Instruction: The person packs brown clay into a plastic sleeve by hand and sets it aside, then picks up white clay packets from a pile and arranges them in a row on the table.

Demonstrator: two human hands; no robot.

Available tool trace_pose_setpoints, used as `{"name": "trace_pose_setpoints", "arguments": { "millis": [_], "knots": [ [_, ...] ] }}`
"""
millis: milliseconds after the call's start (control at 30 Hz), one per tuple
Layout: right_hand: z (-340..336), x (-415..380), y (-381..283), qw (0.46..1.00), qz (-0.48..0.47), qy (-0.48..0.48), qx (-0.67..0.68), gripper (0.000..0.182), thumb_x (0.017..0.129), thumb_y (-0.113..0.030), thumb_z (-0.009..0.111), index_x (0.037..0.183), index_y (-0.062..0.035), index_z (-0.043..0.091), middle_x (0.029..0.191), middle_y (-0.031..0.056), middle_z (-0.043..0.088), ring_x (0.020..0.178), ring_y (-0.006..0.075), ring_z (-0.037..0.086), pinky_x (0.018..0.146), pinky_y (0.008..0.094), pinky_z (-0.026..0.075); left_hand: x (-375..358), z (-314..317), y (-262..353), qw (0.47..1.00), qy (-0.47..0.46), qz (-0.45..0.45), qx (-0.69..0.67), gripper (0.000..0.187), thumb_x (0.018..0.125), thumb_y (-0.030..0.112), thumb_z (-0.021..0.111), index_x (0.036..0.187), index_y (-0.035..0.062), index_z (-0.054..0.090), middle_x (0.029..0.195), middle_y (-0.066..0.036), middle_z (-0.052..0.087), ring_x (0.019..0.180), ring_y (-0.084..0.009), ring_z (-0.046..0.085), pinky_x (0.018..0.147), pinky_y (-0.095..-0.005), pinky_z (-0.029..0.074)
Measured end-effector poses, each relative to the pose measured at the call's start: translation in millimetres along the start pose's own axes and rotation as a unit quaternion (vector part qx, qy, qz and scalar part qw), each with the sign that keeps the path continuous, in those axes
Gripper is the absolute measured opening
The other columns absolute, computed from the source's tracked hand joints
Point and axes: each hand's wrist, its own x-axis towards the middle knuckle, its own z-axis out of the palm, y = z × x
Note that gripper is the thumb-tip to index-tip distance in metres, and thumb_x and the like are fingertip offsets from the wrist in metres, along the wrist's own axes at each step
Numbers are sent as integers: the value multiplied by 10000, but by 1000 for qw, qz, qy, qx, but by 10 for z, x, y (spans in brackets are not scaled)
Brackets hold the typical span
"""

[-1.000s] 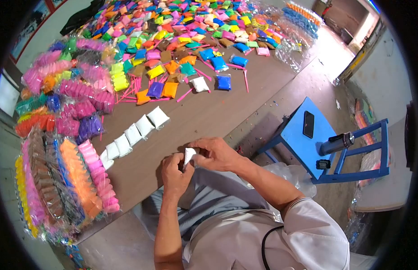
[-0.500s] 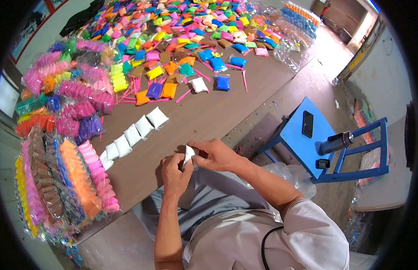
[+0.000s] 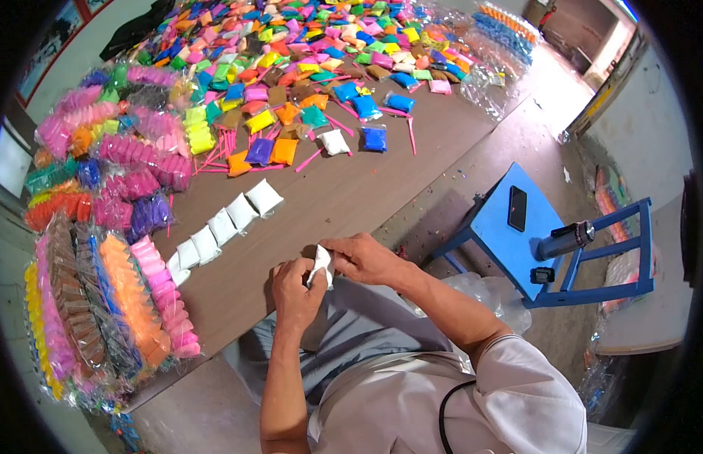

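A small white packet (image 3: 322, 266) is held between my two hands above the near edge of the table. My left hand (image 3: 297, 293) is closed on its left and lower side, with the thumb against the face. My right hand (image 3: 364, 257) grips it along the upper right edge, fingers bent. On the table ahead and to the left, several similar white packets (image 3: 242, 212) lie in a slanting, overlapping row.
A heap of colourful packets (image 3: 306, 53) and pink sticks (image 3: 412, 136) covers the back of the brown table (image 3: 344, 197). Bundled packets in clear plastic (image 3: 132, 303) line the left side. At right, a blue chair (image 3: 510, 242) bears a phone (image 3: 517, 209) and a flask (image 3: 566, 240).
The white packet has turned so more of its face shows. My right hand has shifted slightly to the right, while my left hand stays nearly in place.
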Motion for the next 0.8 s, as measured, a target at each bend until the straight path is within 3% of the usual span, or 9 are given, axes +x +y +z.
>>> {"name": "trace_pose_setpoints", "arguments": {
  "millis": [100,267,500,600,800],
  "knots": [
    [-43,-20,-21,997,22,1,73,361,821,-72,621,1162,48,624,717,172,638,595,228,624,593,337,507,-12,15,-31,1000,9,6,5,177,835,177,668,904,18,631,856,-145,636,845,-328,568,783,-431,437],
    [-96,-23,-165,998,46,5,32,367,789,-62,627,1142,39,636,740,169,644,628,247,651,600,343,508,2,57,-19,999,44,27,-14,156,801,170,685,864,42,623,787,-123,625,775,-327,583,828,-442,409],
    [9,-17,-14,1000,8,17,-8,350,779,-55,633,1116,36,646,725,157,628,617,243,612,619,336,505,0,39,-4,999,15,17,24,165,815,175,675,871,26,633,825,-133,630,820,-317,563,783,-429,433],
    [-40,-40,-110,994,70,15,88,326,782,-40,610,1095,49,640,721,166,606,622,247,607,620,342,502,-9,43,-22,1000,25,9,4,155,812,170,676,864,31,631,827,-128,631,815,-316,561,779,-428,432],
    [13,-32,-78,998,55,5,10,374,784,-4,581,1150,52,630,754,164,626,644,176,605,621,328,497,-7,61,-23,999,31,36,21,156,812,166,679,874,31,631,824,-127,628,814,-318,560,765,-436,437]
  ]
}}
